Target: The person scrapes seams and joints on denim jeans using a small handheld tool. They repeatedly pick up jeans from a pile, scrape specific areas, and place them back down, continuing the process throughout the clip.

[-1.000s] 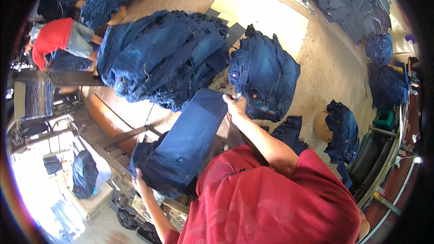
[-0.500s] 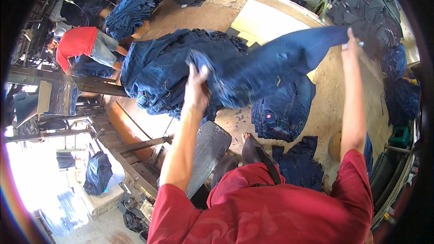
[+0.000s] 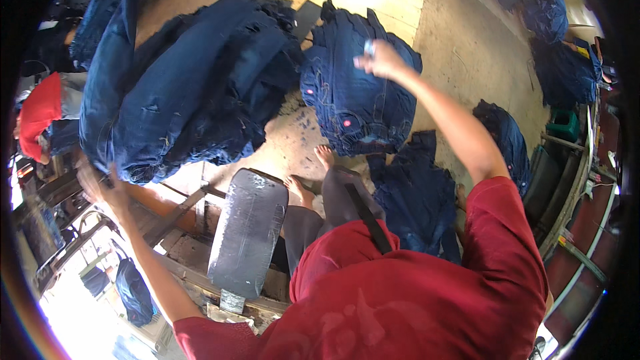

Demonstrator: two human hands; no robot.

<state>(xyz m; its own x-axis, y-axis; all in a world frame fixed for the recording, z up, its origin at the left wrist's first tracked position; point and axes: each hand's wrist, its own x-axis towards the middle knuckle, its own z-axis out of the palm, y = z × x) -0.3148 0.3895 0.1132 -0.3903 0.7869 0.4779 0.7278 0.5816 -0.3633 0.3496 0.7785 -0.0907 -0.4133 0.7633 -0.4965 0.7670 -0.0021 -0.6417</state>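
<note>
At the far left, my left hand (image 3: 100,187) is smeared by motion, just below the end of a pair of dark blue jeans (image 3: 107,117). Whether its fingers still touch the denim cannot be made out. These jeans stretch upward along the left side of a big heap of blue jeans (image 3: 233,73). My right hand (image 3: 383,60) is closed, above a smaller stack of folded jeans (image 3: 360,110). A small pale bluish thing (image 3: 369,47) shows at its fingers, too small to name.
A worn dark padded board (image 3: 247,233) lies left of my legs. Dark denim pieces (image 3: 417,193) lie by my right leg, with another denim bundle (image 3: 505,143) beyond. A person in a red shirt (image 3: 40,113) bends at far left. A green plastic stool (image 3: 563,125) stands right.
The jeans stretched between my hands have swung left onto the heap's side. My right hand has let go of their leg and come inward; my left hand has moved left and down. The view has shifted.
</note>
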